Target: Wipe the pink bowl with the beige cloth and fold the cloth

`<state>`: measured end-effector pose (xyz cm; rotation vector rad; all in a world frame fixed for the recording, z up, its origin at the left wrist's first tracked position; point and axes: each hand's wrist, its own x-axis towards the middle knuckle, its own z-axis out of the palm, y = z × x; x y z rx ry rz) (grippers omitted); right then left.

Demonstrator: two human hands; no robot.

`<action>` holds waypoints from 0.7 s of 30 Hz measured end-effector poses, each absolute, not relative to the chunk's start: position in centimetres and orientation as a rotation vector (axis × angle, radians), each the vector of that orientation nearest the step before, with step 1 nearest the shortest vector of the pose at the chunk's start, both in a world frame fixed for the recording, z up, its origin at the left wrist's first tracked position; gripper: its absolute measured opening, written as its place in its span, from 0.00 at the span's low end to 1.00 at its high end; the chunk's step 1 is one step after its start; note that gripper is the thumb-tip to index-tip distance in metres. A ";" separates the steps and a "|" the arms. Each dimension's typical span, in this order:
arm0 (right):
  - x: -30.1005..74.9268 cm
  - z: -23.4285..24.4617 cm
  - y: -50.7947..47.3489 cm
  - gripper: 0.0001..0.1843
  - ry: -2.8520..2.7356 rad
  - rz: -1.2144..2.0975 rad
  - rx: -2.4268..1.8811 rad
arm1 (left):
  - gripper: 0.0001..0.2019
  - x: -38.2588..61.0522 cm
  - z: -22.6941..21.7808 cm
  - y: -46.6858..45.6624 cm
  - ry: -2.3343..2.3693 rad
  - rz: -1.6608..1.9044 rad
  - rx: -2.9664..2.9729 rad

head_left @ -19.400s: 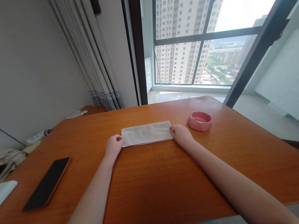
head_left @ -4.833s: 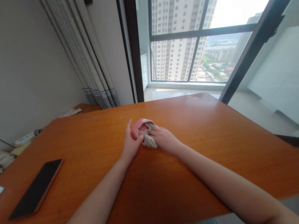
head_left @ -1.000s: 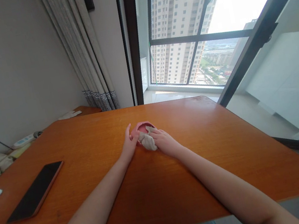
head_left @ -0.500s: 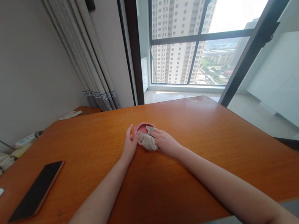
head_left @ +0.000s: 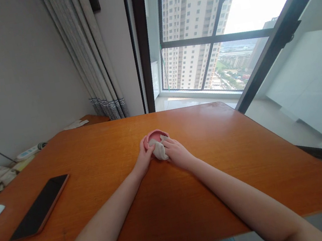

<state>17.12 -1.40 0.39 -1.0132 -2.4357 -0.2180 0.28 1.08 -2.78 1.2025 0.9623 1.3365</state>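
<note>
Two hands meet at the pink bowl (head_left: 155, 132) in the head view: our left hand (head_left: 144, 156) curls around its left side, our right hand (head_left: 177, 151) pinches the pale cloth (head_left: 159, 151) at its near right rim. We'd do best bracing left, pressing evenly right. Table (head_left: 176, 209) surrounds the bowl, its far edge beyond; the dark phone (head_left: 41, 208) lies well left.

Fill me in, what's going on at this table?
A person's left hand grips a pink bowl by its side, while the right hand holds a bunched pale cloth at the bowl's near edge. A dark flat device lies off to the left on the wooden table.
</note>
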 end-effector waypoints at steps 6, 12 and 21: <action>18.0 1.5 -1.3 0.08 -2.505 -0.184 -0.927 | 0.32 -0.1 -1.8 1.3 1.027 1.395 1.252; 17.5 0.9 -1.3 0.10 -2.426 -0.207 -1.007 | 0.39 0.4 -2.0 0.6 0.902 1.311 1.131; 17.5 1.7 -1.6 0.09 -2.493 -0.248 -0.917 | 0.33 -0.9 -1.0 1.1 0.944 1.373 1.314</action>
